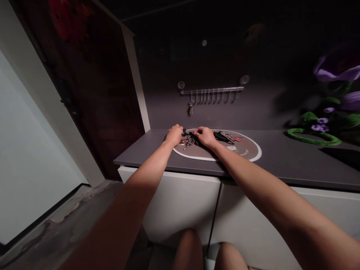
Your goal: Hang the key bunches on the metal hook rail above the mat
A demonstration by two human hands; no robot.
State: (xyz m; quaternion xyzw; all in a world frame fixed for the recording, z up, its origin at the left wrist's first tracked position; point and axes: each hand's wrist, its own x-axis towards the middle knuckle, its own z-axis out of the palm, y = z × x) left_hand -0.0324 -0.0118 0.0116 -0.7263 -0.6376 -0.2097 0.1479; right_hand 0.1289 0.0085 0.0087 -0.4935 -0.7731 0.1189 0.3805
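My left hand [174, 135] lies at the left edge of an oval brown mat [197, 154], its fingers curled down against a bunch of keys [188, 141]. The keys spread out on the mat beside that hand, between it and the other. My right hand [206, 136] is just to the right, with thumb and fingertips pinched together above a dark item; what they grip is too small to make out. Right of this hand lies another cluster of keys [225, 136] with dark holders, a braided strap and a red piece.
On the wall above hangs a clear hook rail [212, 90]; a small set of keys [191, 108] dangles from its left end. Purple artificial flowers [320, 125] with a green ring base stand on the dark countertop [281, 161] at the right. A dark door [92, 93] is at the left.
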